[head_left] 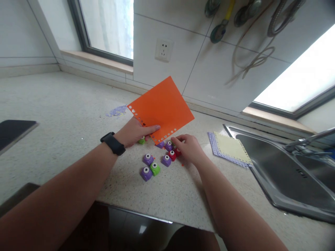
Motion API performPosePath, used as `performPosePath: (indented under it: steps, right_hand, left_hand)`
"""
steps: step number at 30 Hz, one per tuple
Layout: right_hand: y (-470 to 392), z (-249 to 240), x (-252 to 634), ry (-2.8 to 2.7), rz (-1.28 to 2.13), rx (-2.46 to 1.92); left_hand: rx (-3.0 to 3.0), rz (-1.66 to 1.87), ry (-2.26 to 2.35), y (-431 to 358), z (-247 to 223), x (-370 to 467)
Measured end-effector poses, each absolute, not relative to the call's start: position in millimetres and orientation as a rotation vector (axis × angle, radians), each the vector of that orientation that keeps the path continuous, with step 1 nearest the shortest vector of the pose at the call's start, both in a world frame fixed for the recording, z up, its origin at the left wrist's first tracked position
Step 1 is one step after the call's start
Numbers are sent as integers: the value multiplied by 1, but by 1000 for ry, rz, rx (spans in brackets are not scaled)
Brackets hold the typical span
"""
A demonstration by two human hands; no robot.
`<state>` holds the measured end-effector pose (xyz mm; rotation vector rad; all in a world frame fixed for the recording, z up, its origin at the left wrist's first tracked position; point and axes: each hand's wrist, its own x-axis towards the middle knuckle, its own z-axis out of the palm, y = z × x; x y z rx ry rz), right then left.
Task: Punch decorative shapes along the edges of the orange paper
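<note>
An orange sheet [163,104] with small shaped holes along two edges is held up at an angle by my left hand [140,130], thumb on top and fingers behind it. My right hand [187,148] is just beyond the sheet's lower right edge, its thumb and fingers pinched together over the small punches; what it holds, if anything, is hidden. Several purple punches [146,173], a green punch [155,169] and a red punch [172,155] stand on the counter below the sheet. Another green punch [141,140] is partly covered by my left hand.
A stack of punched yellow and purple sheets [231,148] lies at the right, against the metal sink [274,174]. Purple paper scraps [117,111] are behind my left hand. At the far left edge is a dark flat object [15,134]. The counter [125,191] ends in front of me.
</note>
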<state>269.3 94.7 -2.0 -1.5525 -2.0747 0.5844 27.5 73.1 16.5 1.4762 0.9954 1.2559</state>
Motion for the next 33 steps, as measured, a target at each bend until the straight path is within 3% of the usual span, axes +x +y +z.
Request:
performPosePath:
  steps: [25,33]
  right_hand:
    - [89,6,267,-2121,676,-1510]
    - [82,29,277,-2066,483,-1425]
  left_hand:
    - [1397,1333,1027,77,14,26]
    - [1384,1321,992,76,17,26]
